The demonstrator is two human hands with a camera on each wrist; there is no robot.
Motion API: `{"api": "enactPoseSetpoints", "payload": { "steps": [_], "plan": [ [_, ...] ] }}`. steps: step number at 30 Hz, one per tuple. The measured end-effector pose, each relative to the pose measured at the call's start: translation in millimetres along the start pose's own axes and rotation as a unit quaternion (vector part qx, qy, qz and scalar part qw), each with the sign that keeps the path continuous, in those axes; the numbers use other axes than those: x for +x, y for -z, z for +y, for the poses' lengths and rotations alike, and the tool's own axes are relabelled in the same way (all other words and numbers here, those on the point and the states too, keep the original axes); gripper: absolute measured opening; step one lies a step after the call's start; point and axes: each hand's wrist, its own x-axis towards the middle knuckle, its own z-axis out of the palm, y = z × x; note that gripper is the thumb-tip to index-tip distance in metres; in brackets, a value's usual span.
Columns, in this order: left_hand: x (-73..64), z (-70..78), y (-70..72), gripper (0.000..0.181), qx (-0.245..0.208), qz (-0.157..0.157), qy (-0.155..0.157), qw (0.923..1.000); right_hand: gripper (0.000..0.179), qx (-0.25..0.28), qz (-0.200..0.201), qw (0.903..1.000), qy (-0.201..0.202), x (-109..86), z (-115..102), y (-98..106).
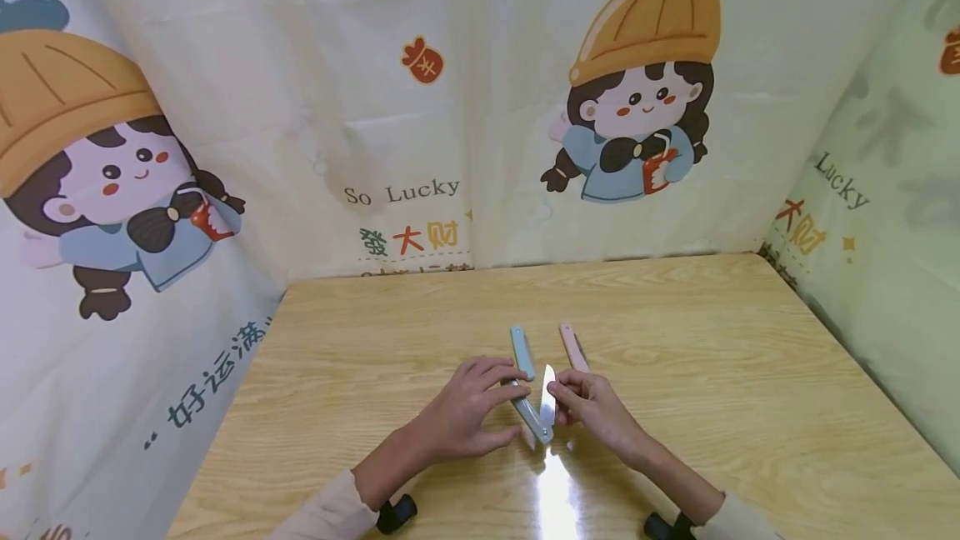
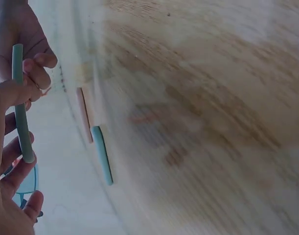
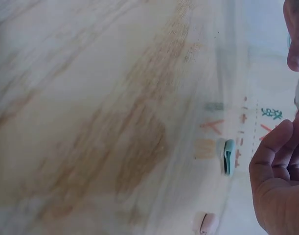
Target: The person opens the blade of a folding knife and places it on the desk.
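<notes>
Far cloth [image 1: 510, 148]: dark lettering [image 1: 402, 192] is reading "So Lucky"; beneath it, green, red and yellow characters [image 1: 408, 240] are reading "發大财"; a lower line of print [image 1: 417, 269] is being cut off by the table [image 1: 675, 315], unreadable; a red pouch motif [image 1: 422, 61] is bearing one character, too small to tell; right cloth [image 1: 900, 273]: grey lettering [image 1: 843, 182] is reading "Lucky"; red and yellow characters [image 1: 790, 210] below are reading "大财"; left cloth [image 1: 112, 373]: dark characters [image 1: 213, 377], running toward the far right, are reading "好运满"
</notes>
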Motion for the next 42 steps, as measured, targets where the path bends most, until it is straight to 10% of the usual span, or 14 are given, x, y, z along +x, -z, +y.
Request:
{"api": "enactPoseSetpoints", "payload": {
  "steps": [5,17,42],
  "plan": [
    [-0.5,2.5,-4.5,0.03,0.086,0.012,-0.035,0.9956,0.028,-0.013,-0.004,0.9999,0.007,-0.9,3.5,-0.5],
    [-5.3,0.9,-5.9,0.026,0.138,0.05,-0.04,0.9884,0.031,-0.018,0.058,0.998,-0.021,6.1,3.8,4.5],
    [-14.9,13.4,-17.3,0.026,0.137,0.104,0.082,0.9817,0.022,0.043,0.126,0.9899,-0.048,8.4,7.7,4.1]
  ]
}}
